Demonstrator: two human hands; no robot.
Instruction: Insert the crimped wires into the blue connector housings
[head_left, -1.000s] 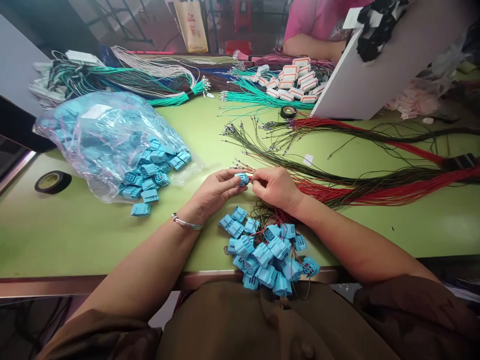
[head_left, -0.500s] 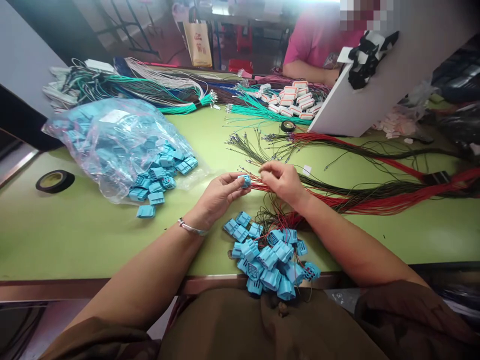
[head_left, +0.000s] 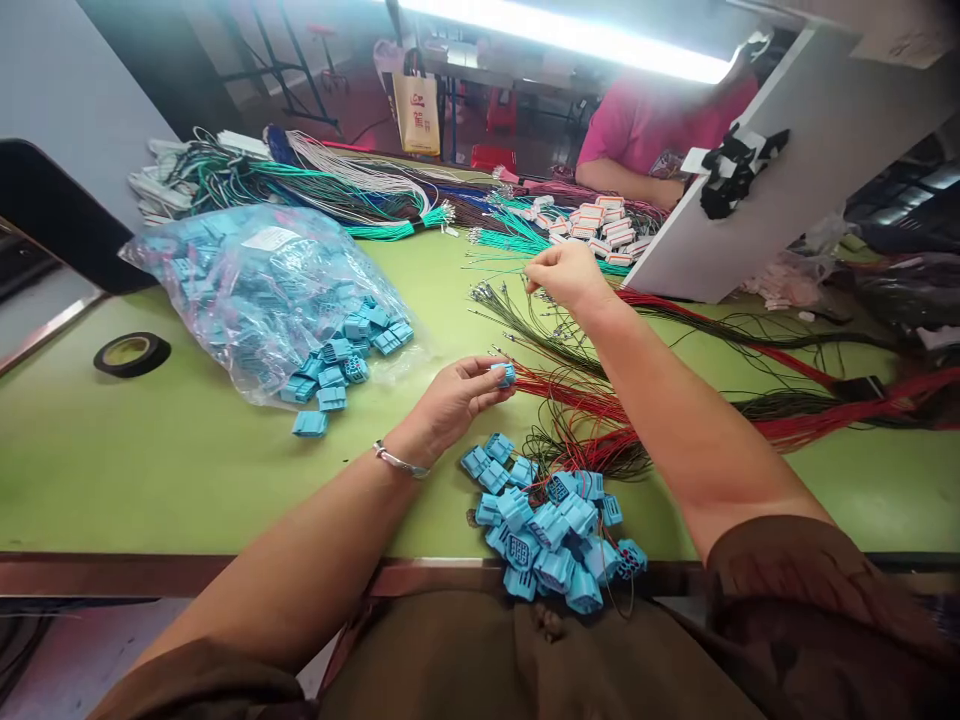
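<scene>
Since the earlier frame, moving right hand (head_left: 568, 277) up and forward, away from left hand (head_left: 459, 398), over to metal-tipped dark wires (head_left: 491, 298). Also viewing from a higher tilt, with bright lamp (head_left: 570, 32) in sight at top. Keeping left hand low over green table (head_left: 375, 500), grasping blue connector (head_left: 505, 375) between thumb and fingers. Curling fingers of right hand in toward thumb; cannot tell whether clenched on a wire, tips too small. Just right of held connector: red wires (head_left: 577, 392); cannot tell whether plugged in. On left wrist: bracelet (head_left: 401, 460).

Nearer the body, below both hands: heap of blue connectors (head_left: 551, 525), thin wires trailing among them, partly spilling past table's front edge. To the left: clear plastic bag (head_left: 255, 270) full of more blue connectors, with several out at its mouth. Left of those: black tape roll (head_left: 131, 354), lying flat. Beyond right hand: teal wires (head_left: 517, 242) and white connectors (head_left: 600, 215), beside upright white panel (head_left: 720, 235). Across the table: co-worker's pink sleeve (head_left: 606, 125), partly behind panel.
</scene>
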